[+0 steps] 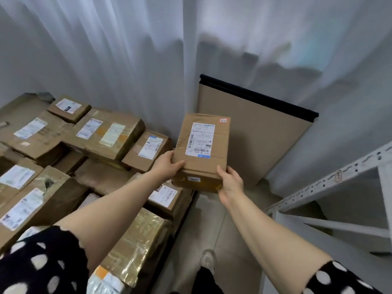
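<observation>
Black sleeves (38,262) with white dots fill the two lower corners, and both bare forearms reach forward from them. The left grip (167,166) holds the near left corner of a cardboard box (201,166): the thumb lies on the top face and the other fingers go around the side. The right grip (231,184) holds the near right corner in the same way, thumb on top and fingers under the box. So both grips are closed around the box.

The box is in the air, a little tilted, over the right edge of the pile and the strip of floor (212,219) beside it. It has a white shipping label (200,139) on top and a small red sticker (223,120) at the far right corner.

At the left is a pile of parcels (106,132), many with labels. Behind the box a brown board (254,134) with a black upper edge leans against a white curtain (127,49). A white metal rack (328,183) stands at the right. One light shoe (209,259) shows on the floor.
</observation>
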